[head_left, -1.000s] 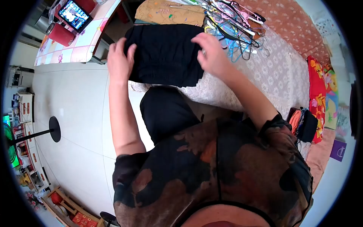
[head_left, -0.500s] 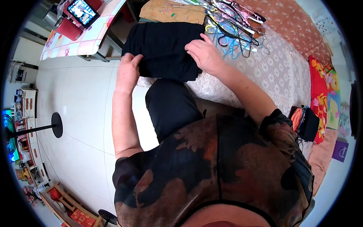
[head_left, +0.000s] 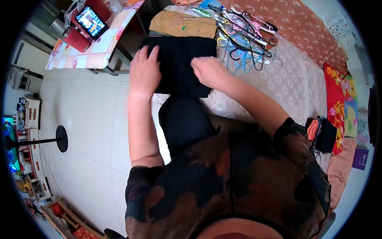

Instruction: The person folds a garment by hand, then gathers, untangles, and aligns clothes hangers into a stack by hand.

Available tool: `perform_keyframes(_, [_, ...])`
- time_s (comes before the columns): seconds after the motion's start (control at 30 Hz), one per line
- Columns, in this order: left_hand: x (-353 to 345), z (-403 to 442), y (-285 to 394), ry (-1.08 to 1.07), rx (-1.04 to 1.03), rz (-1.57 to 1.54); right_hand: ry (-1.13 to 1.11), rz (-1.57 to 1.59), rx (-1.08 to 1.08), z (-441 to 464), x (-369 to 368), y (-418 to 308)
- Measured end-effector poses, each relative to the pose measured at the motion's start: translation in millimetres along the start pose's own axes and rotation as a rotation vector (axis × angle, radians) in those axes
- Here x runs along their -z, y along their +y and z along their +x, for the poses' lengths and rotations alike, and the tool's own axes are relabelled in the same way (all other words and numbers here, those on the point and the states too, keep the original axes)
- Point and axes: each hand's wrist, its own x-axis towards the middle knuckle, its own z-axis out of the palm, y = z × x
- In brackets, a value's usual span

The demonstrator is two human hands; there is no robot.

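A folded black cloth point(head_left: 179, 51), its kind of garment not clear, lies at the near edge of the bed, just beyond my knee. On its left side rests my left hand point(head_left: 145, 71), slightly blurred, with the fingers spread over the fabric. My right hand point(head_left: 209, 72) is at the right side of the cloth, its fingers curled and pressed together on the fabric; the fingertips are partly hidden. Directly behind the black cloth is a folded tan cloth point(head_left: 179, 24) with small coloured patterns.
Tangled hangers point(head_left: 246, 34) lie on the lace bedspread point(head_left: 294, 71) to the right. A table point(head_left: 101, 55) at the left holds a lit tablet point(head_left: 91, 22) and a red cup point(head_left: 76, 40). Folded clothes point(head_left: 324, 133) sit farther right. A fan stand base point(head_left: 62, 138) is on the floor.
My left hand has let go of the cloth's left edge and moved right onto it, fingers spread. My right hand's fingers have curled in. The view has tilted, shifting everything slightly down.
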Motion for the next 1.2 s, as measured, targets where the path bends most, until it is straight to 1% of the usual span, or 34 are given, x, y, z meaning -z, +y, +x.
perform_keyframes(0.07, [-10,40,18,0.166,-0.063,-0.104,0.298,0.049,-0.130,26,9,-11])
perform_keyframes(0.1, [-23,57,26,0.200,-0.051,-0.157,0.303,0.050,-0.122,37,4,-7])
perform_keyframes(0.13, [-39,69,31,0.207,-0.040,-0.150,0.415,0.006,-0.135,50,-6,2])
perform_keyframes(0.17, [-52,76,35,0.165,-0.030,-0.147,0.527,-0.038,-0.148,60,-16,12])
perform_keyframes(0.2, [-65,80,33,0.125,-0.018,-0.140,0.395,-0.012,-0.242,63,-25,23])
perform_keyframes(0.23, [-81,80,30,0.078,-0.007,-0.136,0.397,-0.008,-0.247,56,-42,32])
perform_keyframes(0.3, [-124,63,-5,-0.297,0.205,0.024,0.302,-0.242,-0.488,32,-73,43])
perform_keyframes(0.33, [-178,53,-36,-0.379,0.375,-0.073,0.169,-0.225,-0.607,26,-71,43])
perform_keyframes(0.37, [-158,52,-34,-0.427,0.422,0.004,0.169,-0.226,-0.608,26,-72,42])
perform_keyframes(0.43, [-155,53,-39,-0.411,0.531,-0.003,0.264,-0.204,-0.641,22,-75,42])
perform_keyframes(0.5, [-154,58,-42,-0.387,0.641,0.031,0.231,-0.154,-0.663,23,-73,48])
perform_keyframes(0.57, [-157,65,-57,-0.294,0.785,-0.086,0.219,-0.109,-0.684,30,-68,60])
perform_keyframes(0.6, [-148,75,-63,-0.340,0.883,-0.123,0.241,-0.001,-0.673,34,-63,71])
perform_keyframes(0.63, [-147,84,-71,-0.339,0.944,-0.129,0.258,0.108,-0.660,37,-57,81])
perform_keyframes(0.7, [-149,103,-104,-0.425,0.846,-0.183,0.294,0.175,-0.730,50,-43,112])
perform_keyframes(0.77, [-149,121,-117,-0.492,0.809,-0.124,0.266,0.227,-0.847,63,-32,135])
perform_keyframes(0.8, [-149,129,-117,-0.564,0.828,-0.081,0.267,0.230,-0.846,65,-35,147])
perform_keyframes(0.83, [-157,131,-123,-0.560,0.826,-0.079,0.158,0.174,-0.787,66,-41,158])
perform_keyframes(0.87, [-166,131,-127,-0.671,0.734,-0.030,0.051,0.116,-0.727,66,-47,169])
perform_keyframes(0.9, [-164,133,-123,-0.781,0.639,0.018,0.056,0.114,-0.727,67,-40,166])
perform_keyframes(0.93, [-163,131,-119,-0.689,0.635,0.035,0.049,0.130,-0.713,66,-34,164])
perform_keyframes(0.97, [-160,128,-118,-0.690,0.630,0.036,0.041,0.148,-0.702,65,-30,162])
perform_keyframes(1.0, [-159,124,-118,-0.523,0.635,-0.037,0.126,0.179,-0.665,62,-31,166])
perform_keyframes(1.03, [-158,119,-116,-0.359,0.640,-0.109,0.124,0.182,-0.673,58,-33,169])
perform_keyframes(1.07, [-157,113,-118,-0.216,0.613,-0.151,0.280,0.203,-0.563,55,-34,174])
perform_keyframes(1.1, [-152,110,-115,-0.122,0.648,-0.185,0.432,0.222,-0.447,53,-33,173])
perform_keyframes(1.13, [-156,102,-118,0.072,0.568,-0.156,0.491,0.316,-0.428,50,-30,169])
perform_keyframes(1.17, [-158,95,-122,0.268,0.482,-0.126,0.490,0.316,-0.426,48,-30,168])
perform_keyframes(1.2, [-152,91,-120,0.361,0.417,-0.162,0.491,0.561,-0.531,45,-30,168])
